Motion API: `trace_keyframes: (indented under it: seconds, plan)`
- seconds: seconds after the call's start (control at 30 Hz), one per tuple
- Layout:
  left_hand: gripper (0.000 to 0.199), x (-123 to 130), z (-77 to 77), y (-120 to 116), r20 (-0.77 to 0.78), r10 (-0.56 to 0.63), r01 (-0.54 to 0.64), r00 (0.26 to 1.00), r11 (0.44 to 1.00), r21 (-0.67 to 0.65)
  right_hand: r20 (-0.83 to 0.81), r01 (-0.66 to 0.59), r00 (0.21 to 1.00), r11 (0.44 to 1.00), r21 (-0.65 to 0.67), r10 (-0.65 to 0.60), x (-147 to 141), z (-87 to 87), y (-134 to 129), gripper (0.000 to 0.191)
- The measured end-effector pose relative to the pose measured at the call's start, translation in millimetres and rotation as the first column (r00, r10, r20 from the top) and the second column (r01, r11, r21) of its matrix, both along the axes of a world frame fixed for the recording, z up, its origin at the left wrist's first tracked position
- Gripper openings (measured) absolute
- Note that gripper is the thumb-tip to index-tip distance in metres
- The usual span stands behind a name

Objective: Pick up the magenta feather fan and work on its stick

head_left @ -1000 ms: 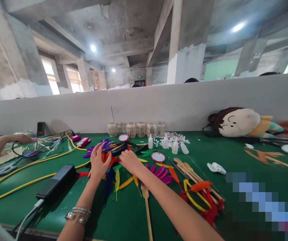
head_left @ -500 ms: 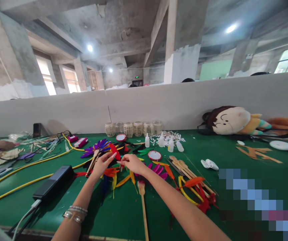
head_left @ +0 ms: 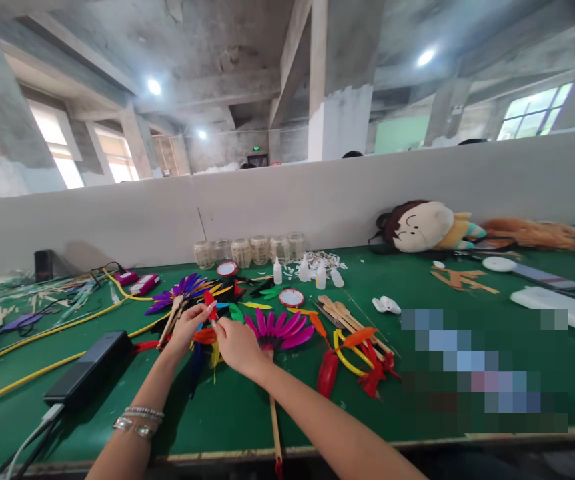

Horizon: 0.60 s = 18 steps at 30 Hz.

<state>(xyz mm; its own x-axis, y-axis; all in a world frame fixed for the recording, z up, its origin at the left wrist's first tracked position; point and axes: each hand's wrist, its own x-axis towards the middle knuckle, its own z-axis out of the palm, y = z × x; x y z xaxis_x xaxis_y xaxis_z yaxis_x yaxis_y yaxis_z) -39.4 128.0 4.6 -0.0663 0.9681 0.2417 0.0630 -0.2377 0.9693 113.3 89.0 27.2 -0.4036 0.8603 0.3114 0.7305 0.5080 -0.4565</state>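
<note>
Red feather (head_left: pixel 210 301), slanted, left of magenta feather fan (head_left: pixel 297 337); left hand (head_left: pixel 188 328), grip pinching its side; right hand (head_left: pixel 240 343), nearer fan, grip closed at its lower end.

From where I watch, this looks like a craft workshop set up in a rough, unfinished building: bare concrete beams (head_left: pixel 227 83), a pillar (head_left: pixel 345 107) only partly painted white, and a lit green exit sign (head_left: pixel 256 149) at the back. I see a long green desk (head_left: pixel 217 427) along a pale partition (head_left: pixel 117 227), spread with dyed feathers (head_left: pixel 281 328), flat wooden sticks (head_left: pixel 350 319), white squeeze bottles (head_left: pixel 321 275) and glass jars (head_left: pixel 241 253).
</note>
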Motion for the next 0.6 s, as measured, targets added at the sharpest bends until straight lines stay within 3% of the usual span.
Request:
trace_keyframes:
  seconds: [0.17, 0.33, 0.6]
  plan:
    - [0.034, 2.2, -3.5, -0.6, 0.123, -0.063, 0.074, 0.99, 0.993, -0.087, 0.047, 0.075, 0.996, 0.996, 0.051, -0.077, -2.8, 0.9, -15.4, 0.033]
    - [0.034, 5.2, 1.4, -9.1, 0.183, -0.148, 0.182, 0.972, 0.967, -0.179, 0.104, 0.051, 0.993, 0.995, 0.083, -0.06, -4.6, 3.7, -25.3, 0.031]
    - [0.038, 5.2, 7.0, -10.3, 0.236, -0.083, 0.105, 0.968, 0.991, -0.085, 0.088, 0.079, 0.993, 0.994, 0.072, -0.085, -8.1, 11.2, -26.0, 0.034]
